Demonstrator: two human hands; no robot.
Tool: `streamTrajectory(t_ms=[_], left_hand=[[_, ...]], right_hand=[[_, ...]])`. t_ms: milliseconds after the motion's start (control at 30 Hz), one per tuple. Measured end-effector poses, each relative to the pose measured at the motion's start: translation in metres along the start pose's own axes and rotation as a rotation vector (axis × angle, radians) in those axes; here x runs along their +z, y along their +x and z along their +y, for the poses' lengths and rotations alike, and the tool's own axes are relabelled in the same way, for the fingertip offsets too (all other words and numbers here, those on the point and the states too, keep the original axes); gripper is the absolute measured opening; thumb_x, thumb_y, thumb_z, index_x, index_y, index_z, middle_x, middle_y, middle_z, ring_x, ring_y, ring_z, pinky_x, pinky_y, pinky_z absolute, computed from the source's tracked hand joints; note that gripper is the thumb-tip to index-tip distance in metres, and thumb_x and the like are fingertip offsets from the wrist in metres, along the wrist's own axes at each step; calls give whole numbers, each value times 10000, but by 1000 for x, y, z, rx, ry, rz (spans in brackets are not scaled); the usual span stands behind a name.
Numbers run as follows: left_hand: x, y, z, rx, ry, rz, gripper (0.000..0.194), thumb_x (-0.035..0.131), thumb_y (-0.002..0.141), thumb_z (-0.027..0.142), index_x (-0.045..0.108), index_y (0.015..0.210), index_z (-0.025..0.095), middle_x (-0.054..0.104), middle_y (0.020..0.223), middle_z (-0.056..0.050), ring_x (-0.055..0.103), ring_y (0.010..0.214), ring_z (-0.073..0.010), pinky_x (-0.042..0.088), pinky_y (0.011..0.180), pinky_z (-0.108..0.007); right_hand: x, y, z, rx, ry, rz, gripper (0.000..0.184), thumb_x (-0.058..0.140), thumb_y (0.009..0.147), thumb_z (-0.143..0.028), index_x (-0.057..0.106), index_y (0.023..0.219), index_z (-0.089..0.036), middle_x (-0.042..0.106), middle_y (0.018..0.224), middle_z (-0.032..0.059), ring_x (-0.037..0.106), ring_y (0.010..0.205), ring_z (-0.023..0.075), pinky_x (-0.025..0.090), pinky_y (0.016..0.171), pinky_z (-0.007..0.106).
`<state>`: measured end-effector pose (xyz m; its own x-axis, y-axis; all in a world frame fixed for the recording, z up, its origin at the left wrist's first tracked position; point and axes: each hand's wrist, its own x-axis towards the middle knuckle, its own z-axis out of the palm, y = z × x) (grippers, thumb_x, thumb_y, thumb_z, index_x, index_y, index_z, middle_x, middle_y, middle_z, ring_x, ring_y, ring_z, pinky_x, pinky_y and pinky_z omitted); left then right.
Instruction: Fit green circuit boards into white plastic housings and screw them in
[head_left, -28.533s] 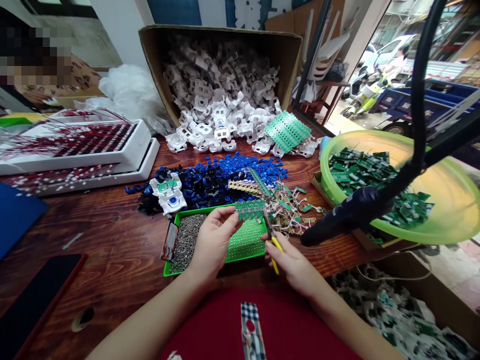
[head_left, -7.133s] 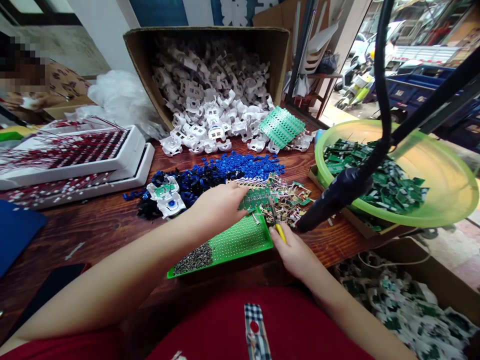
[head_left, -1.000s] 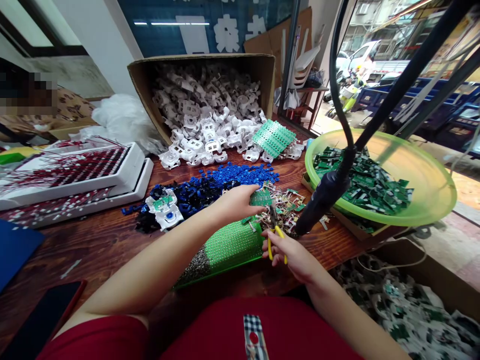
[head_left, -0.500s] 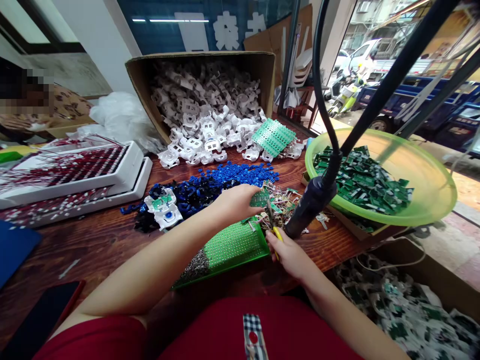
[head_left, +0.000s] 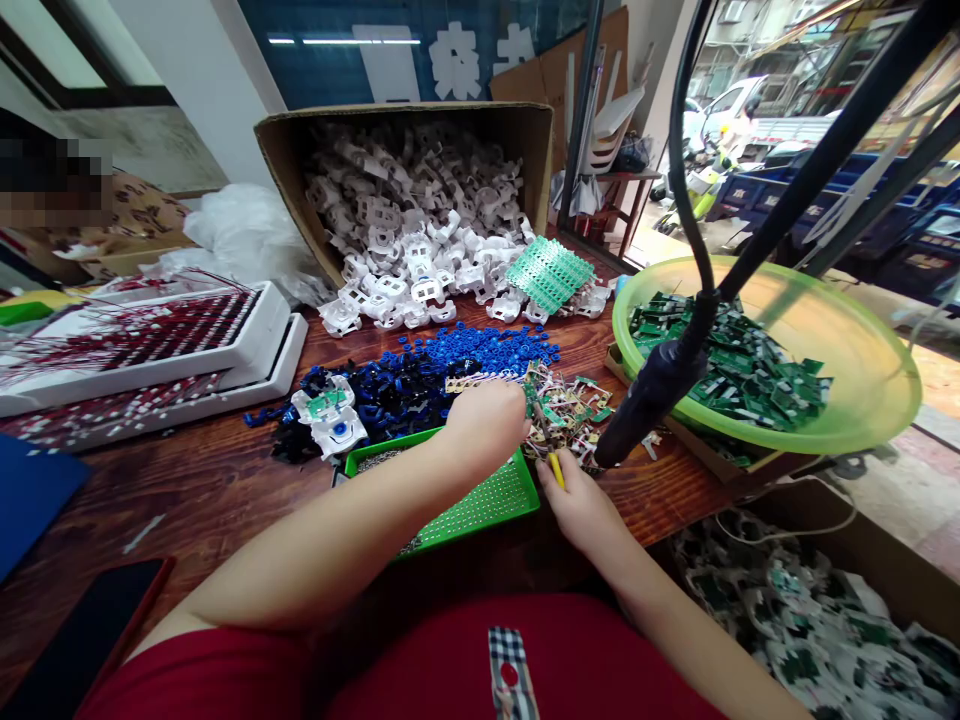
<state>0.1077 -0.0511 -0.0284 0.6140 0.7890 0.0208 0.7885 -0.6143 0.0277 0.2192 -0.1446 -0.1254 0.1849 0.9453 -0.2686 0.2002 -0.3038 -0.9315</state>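
My left hand (head_left: pixel 489 420) is closed over the heap of small boards and wires, its fingers mostly hidden from me. It grips a green circuit board (head_left: pixel 531 402), of which a small part shows by the fingertips. My right hand (head_left: pixel 581 495) is wrapped round yellow-handled pliers (head_left: pixel 556 470), whose narrow metal jaws point at that board; whether they touch it I cannot tell. Below my left forearm lies a green perforated tray (head_left: pixel 480 515) with small metal parts. Just behind the hands is the pile of wired boards (head_left: pixel 574 405).
A black cylindrical tool (head_left: pixel 652 395) hangs on a cable close to my right hand. A yellow-green basin (head_left: pixel 862 390) of circuit boards stands to the right. Blue rings (head_left: pixel 487 348), black parts and a carton (head_left: pixel 296 190) of white housings lie behind. White trays (head_left: pixel 259 340) of red wires are left.
My left hand has turned over with the board, so less of it shows. The pliers have shifted slightly right, and the black hanging tool has swung right.
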Motion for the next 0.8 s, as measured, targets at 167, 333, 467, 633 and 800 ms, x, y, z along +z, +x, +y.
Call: streamTrajectory(t_ms=[167, 333, 467, 633, 800], left_hand=[[-6, 12, -15, 112, -135, -43, 442, 572, 728, 433, 568, 1087, 176, 644, 1061, -101, 580, 987, -264, 446, 821, -349], [-7, 17, -34, 145, -266, -73, 587, 553, 711, 550, 532, 1173, 188, 648, 1086, -65, 601, 922, -209, 458, 776, -292], [-2, 17, -40, 138, -307, -61, 586, 506, 752, 545, 494, 1222, 195, 628, 1129, -67, 587, 963, -201, 443, 810, -292], [3, 21, -42, 142, -279, -69, 647, 525, 720, 578, 497, 1232, 183, 574, 1207, -120, 535, 1071, -264, 415, 859, -343], [1, 23, -40, 190, -241, -98, 687, 562, 673, 606, 522, 1208, 177, 616, 1149, -122, 561, 1027, -271, 420, 824, -330]], right_hand=[[-5, -7, -4, 58, 416, -331, 376, 402, 769, -586, 367, 806, -213, 358, 612, -45, 354, 451, 80, 208, 407, 191], [-15, -10, -10, 76, 754, -492, 338, 367, 803, -543, 396, 837, -208, 373, 622, -40, 365, 415, 64, 236, 356, 175], [-17, -7, -14, 99, 869, -509, 362, 355, 825, -534, 440, 924, -197, 459, 725, 0, 509, 574, 96, 381, 428, 182], [-11, -11, -16, 145, 801, -469, 402, 428, 816, -530, 463, 1026, -188, 523, 848, 30, 578, 778, 127, 477, 591, 216], [-3, -13, -12, 169, 570, -403, 408, 541, 759, -518, 485, 957, -166, 505, 752, 7, 553, 648, 105, 383, 446, 163]])
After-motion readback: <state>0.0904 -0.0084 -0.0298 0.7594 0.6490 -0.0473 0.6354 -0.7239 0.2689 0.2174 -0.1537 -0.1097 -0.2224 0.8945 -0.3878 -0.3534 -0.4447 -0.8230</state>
